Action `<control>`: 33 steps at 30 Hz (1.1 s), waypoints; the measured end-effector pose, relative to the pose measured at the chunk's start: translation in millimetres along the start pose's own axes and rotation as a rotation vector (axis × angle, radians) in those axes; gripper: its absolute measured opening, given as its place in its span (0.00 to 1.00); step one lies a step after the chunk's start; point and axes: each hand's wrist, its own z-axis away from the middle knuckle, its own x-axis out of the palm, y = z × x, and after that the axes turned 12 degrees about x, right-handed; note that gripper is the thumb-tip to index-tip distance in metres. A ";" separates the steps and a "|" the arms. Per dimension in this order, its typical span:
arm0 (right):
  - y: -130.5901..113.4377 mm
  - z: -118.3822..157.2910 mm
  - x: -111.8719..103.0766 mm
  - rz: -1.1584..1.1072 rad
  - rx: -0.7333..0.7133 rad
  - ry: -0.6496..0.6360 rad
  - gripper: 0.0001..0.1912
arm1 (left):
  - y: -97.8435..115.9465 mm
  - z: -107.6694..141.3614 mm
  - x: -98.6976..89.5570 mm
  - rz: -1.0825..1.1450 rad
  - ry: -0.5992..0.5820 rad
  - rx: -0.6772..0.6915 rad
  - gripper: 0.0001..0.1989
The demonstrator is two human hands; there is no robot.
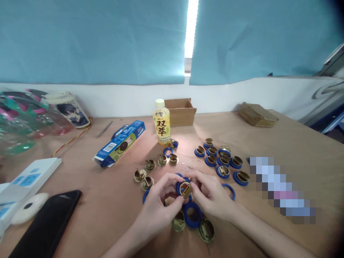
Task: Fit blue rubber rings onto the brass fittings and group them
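Between my hands is a round gold metal fitting (185, 190) with a raised bar across it, together with a blue ring. My left hand (166, 197) pinches it from the left with thumb and fingers. My right hand (208, 193) grips its right edge with the fingertips. Just below lie a loose blue ring (193, 225) and gold fittings, one at the left (178, 222) and one at the right (206, 230). Several bare gold fittings (150, 165) rest up and left of the hands. Several fittings seated in blue rings (211, 160) stand to the right. Thin wire rings (191, 164) lie behind my fingers.
A yellow-labelled drink bottle (162, 123) stands before an open cardboard box (180, 114). To the left are a blue carton (120, 143), a black phone (45, 225), a cup (70, 110) and plastic bottles (24, 118). At right are a brown paper packet (258, 114) and a pixelated object (279, 190).
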 end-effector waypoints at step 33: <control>0.2 0.2 0.5 0.011 0.000 0.000 0.15 | 0.9 0.2 -0.1 0.018 -0.020 -0.007 0.12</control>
